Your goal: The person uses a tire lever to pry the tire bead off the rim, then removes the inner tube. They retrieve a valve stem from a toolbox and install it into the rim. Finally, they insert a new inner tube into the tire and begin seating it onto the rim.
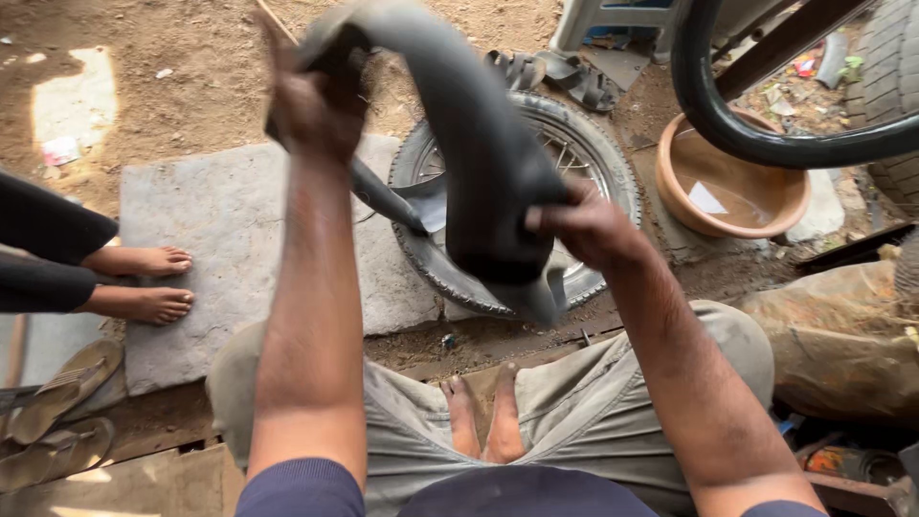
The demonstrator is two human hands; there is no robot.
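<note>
At the far left, another person's bare feet (pixel 144 282) stand on a flat stone slab (pixel 230 258) on the dirt ground. Flip-flops (pixel 57 412) lie nearer, at the left edge.

The left hand (pixel 311 101) is lifted high, arm almost straight up, with its grip closed tight around one end of a black rubber inner tube (pixel 479 144). The tube bends over like an arch and comes down to the right hand (pixel 589 230). That hand is lower, with the wrist bent and its grip clamped on the folded end of the tube. So the tube hangs in the air between both hands, over the person's knees.

Behind the tube, a spoked wheel with its tyre (pixel 584 182) lies flat on the ground. To the right sits a brown basin of water (pixel 732 182), with a black ring of tyre (pixel 766 144) above it.

What could go wrong? The tube looks soft and slippery, so it might slide out of a hand and fall in the dirt. Grit could then stick to it. If it is pulled too hard at the fold, the rubber might pinch or tear.
</note>
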